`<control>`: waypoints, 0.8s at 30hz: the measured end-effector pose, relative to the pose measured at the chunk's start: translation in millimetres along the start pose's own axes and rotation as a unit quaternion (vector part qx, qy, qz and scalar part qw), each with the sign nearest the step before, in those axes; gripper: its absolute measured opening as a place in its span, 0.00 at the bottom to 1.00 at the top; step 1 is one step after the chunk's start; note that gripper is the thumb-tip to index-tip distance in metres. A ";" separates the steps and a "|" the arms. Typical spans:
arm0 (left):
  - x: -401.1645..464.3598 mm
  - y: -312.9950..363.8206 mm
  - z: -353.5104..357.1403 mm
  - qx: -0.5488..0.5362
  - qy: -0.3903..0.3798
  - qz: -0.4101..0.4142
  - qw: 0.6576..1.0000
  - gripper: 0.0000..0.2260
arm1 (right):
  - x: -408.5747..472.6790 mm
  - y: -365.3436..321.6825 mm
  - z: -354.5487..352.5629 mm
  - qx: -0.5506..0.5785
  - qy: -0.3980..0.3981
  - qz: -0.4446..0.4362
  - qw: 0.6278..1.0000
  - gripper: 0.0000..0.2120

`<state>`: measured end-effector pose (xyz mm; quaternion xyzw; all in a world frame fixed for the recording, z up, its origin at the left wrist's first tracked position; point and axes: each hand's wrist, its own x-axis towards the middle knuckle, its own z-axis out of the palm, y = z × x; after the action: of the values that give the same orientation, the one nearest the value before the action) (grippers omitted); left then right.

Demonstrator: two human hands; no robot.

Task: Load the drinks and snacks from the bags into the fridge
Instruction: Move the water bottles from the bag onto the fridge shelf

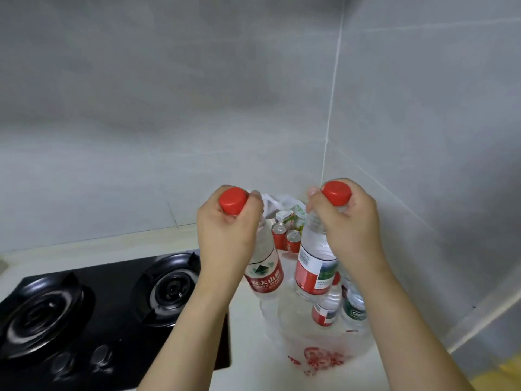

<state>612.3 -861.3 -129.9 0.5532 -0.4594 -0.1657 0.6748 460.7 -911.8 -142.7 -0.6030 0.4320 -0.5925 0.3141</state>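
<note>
Head view: left hand [225,238] and right hand [349,230] each grip a water bottle's neck for lifting out. The plastic bag [318,359] on the counter [248,371] probably holds more bottles.

Each of your hands, left hand [225,235] and right hand [349,224], holds a clear water bottle with a bright red cap. The left bottle [263,270] wears a red label with white characters and a green mark; the right bottle [315,263] has a red and white label. Below, the clear bag [315,354] carries a red print. Behind it stand red cans [286,239]. The counter [93,252] is cream, the stove [93,309] glossy black, the wall tiles [197,108] pale grey.
</note>
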 end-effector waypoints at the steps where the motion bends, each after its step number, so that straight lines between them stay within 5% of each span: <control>1: 0.8 0.3 -7.2 0.000 0.005 -0.002 1.000 0.11 | -1.0 -2.6 7.8 0.000 -0.014 -0.003 1.000 0.13; 8: 1.0 -9.5 -38.8 0.044 0.056 -0.016 0.997 0.18 | -2.4 -8.3 53.5 0.021 -0.125 -0.014 0.992 0.13; 19: -17.1 3.7 -88.6 0.161 0.213 -0.035 0.963 0.12 | -8.7 -8.9 122.5 0.102 -0.290 -0.033 0.951 0.17; 24: -44.0 14.3 -133.0 0.205 0.275 -0.031 0.939 0.14 | -43.4 -31.2 153.8 0.141 -0.368 -0.049 0.918 0.12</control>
<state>692.1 -745.3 -131.6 0.7177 -0.2623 0.0699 0.6412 620.3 -880.1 -149.7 -0.7482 0.1681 -0.3981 0.5035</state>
